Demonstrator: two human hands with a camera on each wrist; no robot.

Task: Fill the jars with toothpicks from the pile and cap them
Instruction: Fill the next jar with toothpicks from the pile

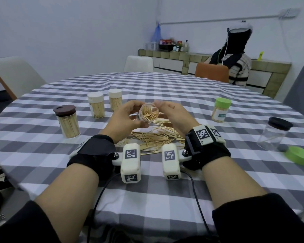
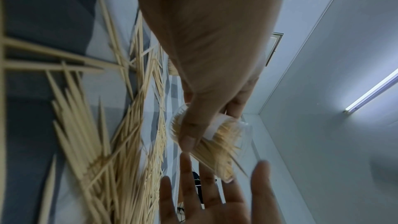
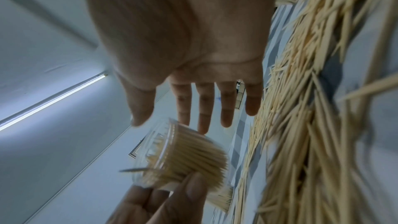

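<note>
My left hand (image 1: 138,115) grips a clear, uncapped jar (image 1: 148,114) of toothpicks, lifted above the table and tipped with its mouth towards me. In the left wrist view the thumb and fingers of the left hand (image 2: 211,123) wrap the jar (image 2: 217,142). My right hand (image 1: 165,109) hovers just right of the jar's rim and holds nothing; its fingers are straight in the right wrist view (image 3: 185,118), with the jar (image 3: 183,154) below them. The loose toothpick pile (image 1: 153,137) lies on the checked cloth under both hands.
A brown-lidded jar (image 1: 67,121) and two white-capped jars (image 1: 96,106) (image 1: 115,99) stand full at the left. A green-capped jar (image 1: 220,109) stands at the right. Farther right are a black-lidded, nearly empty jar (image 1: 274,134) and a loose green lid (image 1: 299,155). A person (image 1: 235,55) sits beyond the table.
</note>
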